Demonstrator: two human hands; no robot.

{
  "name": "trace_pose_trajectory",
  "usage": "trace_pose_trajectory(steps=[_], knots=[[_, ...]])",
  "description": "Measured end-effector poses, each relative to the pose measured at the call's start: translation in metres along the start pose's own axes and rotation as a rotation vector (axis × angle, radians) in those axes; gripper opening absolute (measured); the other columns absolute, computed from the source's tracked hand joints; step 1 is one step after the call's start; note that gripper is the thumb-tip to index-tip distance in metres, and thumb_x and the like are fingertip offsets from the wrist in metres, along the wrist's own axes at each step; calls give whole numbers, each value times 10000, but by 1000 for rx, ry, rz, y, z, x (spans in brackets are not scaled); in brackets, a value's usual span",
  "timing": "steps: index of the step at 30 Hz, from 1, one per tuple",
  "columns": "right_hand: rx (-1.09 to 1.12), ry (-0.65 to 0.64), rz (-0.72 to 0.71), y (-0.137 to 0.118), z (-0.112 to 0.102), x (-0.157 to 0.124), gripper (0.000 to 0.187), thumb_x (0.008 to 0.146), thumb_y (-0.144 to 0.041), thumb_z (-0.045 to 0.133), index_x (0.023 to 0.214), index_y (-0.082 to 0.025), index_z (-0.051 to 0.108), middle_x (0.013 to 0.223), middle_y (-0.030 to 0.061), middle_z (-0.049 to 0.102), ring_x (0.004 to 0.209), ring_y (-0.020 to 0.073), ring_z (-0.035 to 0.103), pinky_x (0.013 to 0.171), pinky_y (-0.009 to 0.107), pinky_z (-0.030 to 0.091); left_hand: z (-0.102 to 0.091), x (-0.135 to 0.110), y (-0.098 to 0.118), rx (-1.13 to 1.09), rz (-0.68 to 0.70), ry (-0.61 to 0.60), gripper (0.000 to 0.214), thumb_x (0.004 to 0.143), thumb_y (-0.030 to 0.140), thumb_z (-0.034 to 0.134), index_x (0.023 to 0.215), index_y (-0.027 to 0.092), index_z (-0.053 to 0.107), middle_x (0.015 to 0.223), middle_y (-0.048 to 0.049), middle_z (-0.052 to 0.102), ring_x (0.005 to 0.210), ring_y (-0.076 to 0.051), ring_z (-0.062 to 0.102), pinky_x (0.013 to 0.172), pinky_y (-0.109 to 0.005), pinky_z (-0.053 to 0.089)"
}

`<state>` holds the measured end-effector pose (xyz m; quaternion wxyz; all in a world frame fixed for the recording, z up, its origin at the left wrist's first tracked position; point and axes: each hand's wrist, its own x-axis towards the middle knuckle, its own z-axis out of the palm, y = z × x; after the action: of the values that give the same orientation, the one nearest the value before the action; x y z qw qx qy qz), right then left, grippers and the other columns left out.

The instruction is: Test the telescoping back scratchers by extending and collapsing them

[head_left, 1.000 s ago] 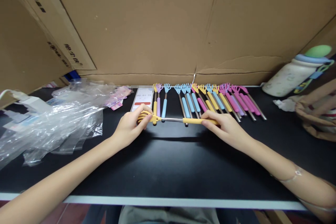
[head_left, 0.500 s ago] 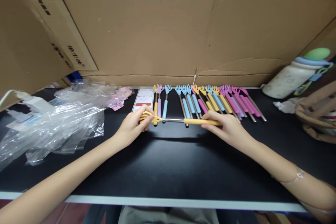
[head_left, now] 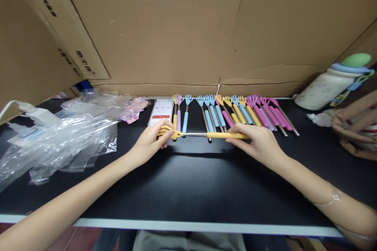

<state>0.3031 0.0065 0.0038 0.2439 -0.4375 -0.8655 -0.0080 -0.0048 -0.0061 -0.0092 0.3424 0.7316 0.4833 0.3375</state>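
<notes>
Our left fingers pinch the claw head of a yellow back scratcher. Our right fingers close along its yellow grip from behind, with the thumb underneath. The tool lies crosswise, left to right, just above the black surface and in front of the near ends of the laid-out row. With a hand at each end, the left hand and right hand keep the thin shaft level and straight. We judge that this is why it is held so.

The scratcher has a moulded plastic claw with curled prongs, a slim shiny metal rod, and a smooth, rounded sleeve that looks soft.

Beyond it lies the row of back scratchers in yellow, blue, pink and purple. Their claws point to the far edge, so colours and heads read at a glance. The left few lie spaced and parallel, while the right ones crowd and overlap.

Just left of the row a phone lies flat, showing a timer. Further left is a heap of crinkled clear plastic bags. A pale water bottle lies at far right. A creased cardboard wall backs everything.
</notes>
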Motion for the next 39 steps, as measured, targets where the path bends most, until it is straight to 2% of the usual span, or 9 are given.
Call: trace_pose_trajectory(steps=[7, 12, 18, 23, 30, 33, 35, 37, 39], knots=[[-71, 43, -48, 2, 2, -1, 208, 812, -412, 557, 761, -211, 548, 729, -1, 609, 653, 113, 548, 555, 209, 370, 1, 1, 0, 12, -1, -13, 220, 886, 413, 424, 907, 197, 460, 589, 47, 489, 506, -87, 470, 541, -214, 384], [-81, 63, -31, 1, 0, 1, 195, 811, -400, 561, 767, -210, 550, 738, -1, 611, 649, 110, 549, 556, 211, 365, 1, 0, 0, 17, 12, -21, 222, 890, 405, 413, 931, 193, 462, 582, 49, 488, 508, -88, 475, 556, -218, 392], [-70, 34, 15, -2, 0, 1, 178, 829, -399, 527, 845, -225, 558, 765, -10, 645, 636, 108, 575, 542, 211, 367, 1, -1, 5, -11, 46, -16, 222, 888, 390, 419, 971, 189, 463, 603, 47, 492, 524, -88, 494, 561, -213, 410], [-73, 25, 11, -1, 2, 0, 184, 835, -403, 519, 885, -234, 568, 733, -31, 646, 586, 89, 565, 533, 199, 366, 1, -2, 10, -7, 73, 1, 208, 871, 375, 465, 967, 191, 462, 739, 19, 552, 540, -73, 511, 562, -198, 426], [-63, -81, -38, -5, 1, 1, 185, 865, -375, 477, 972, -260, 574, 791, -41, 670, 608, 91, 592, 547, 197, 374, 3, -3, 9, 20, 98, 10, 222, 872, 380, 463, 989, 191, 464, 750, 11, 576, 563, -88, 530, 573, -209, 427], [-49, -137, -93, -9, 4, -1, 210, 878, -369, 459, 1017, -262, 575, 869, -26, 687, 680, 103, 625, 593, 202, 403, 5, -6, 10, 106, 106, -26, 222, 875, 366, 450, 1022, 203, 487, 752, 11, 604, 586, -103, 551, 610, -229, 438], [-40, -157, -142, -13, 7, -2, 238, 890, -357, 440, 1067, -260, 565, 942, -7, 687, 760, 117, 641, 638, 208, 422, 6, -8, 12, 203, 130, -35, 208, 863, 332, 469, 1034, 223, 515, 834, 3, 637, 669, -118, 580, 664, -241, 447], [-56, -167, -188, -19, 9, -3, 260, 900, -322, 415, 1114, -255, 548, 986, 7, 678, 791, 120, 642, 655, 211, 426, 7, -9, 14, 314, 196, 4, 175, 841, 299, 499, 998, 241, 554, 928, 6, 646, 782, -133, 590, 720, -248, 443], [-106, -171, -229, -28, 10, -3, 269, 904, -276, 390, 1118, -241, 549, 963, 15, 673, 735, 107, 636, 614, 206, 412, 8, -11, 19, 439, 288, 71, 128, 826, 291, 522, 927, 250, 589, 936, 18, 648, 854, -144, 575, 740, -244, 427]])
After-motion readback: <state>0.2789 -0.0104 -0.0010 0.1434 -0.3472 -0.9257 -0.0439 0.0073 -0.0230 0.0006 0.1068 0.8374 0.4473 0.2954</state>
